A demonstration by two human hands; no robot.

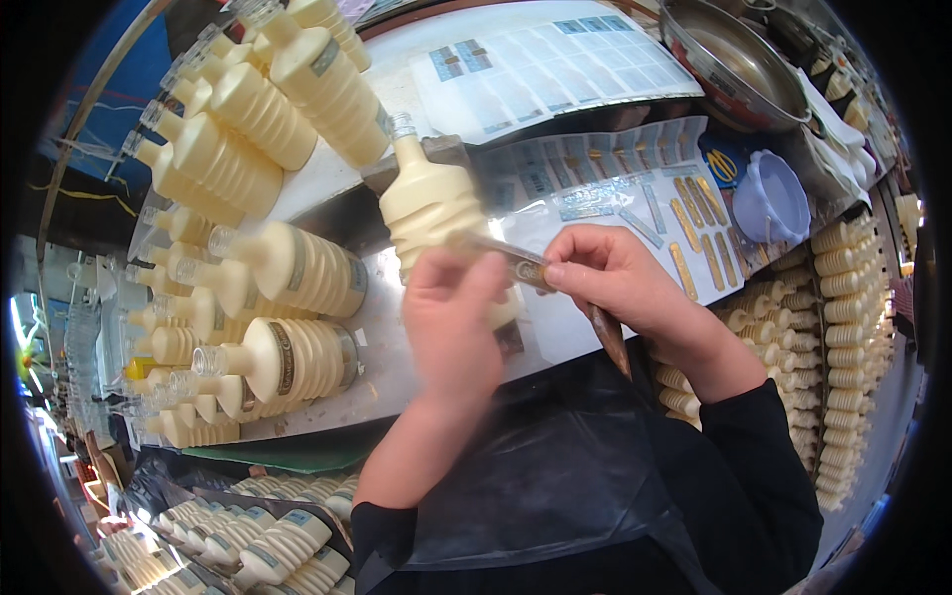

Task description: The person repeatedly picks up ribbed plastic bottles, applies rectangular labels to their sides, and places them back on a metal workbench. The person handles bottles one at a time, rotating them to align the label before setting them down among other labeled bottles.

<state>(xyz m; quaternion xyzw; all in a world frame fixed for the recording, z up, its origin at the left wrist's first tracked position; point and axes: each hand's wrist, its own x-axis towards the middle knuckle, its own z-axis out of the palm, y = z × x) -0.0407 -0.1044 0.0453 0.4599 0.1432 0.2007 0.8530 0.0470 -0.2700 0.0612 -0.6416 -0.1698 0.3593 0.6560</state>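
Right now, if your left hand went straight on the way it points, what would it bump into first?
Past the narrow brown strip at its fingertips, my left hand would probably meet the cream bottle, though it's blurry and might pass above it.

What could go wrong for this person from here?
The label strip, pinched by the right hand with the blurred left hand at its other end, might crease or tear. The pointed brown tool jutting below the right hand could perhaps scratch the cream ribbed bottle nearby.
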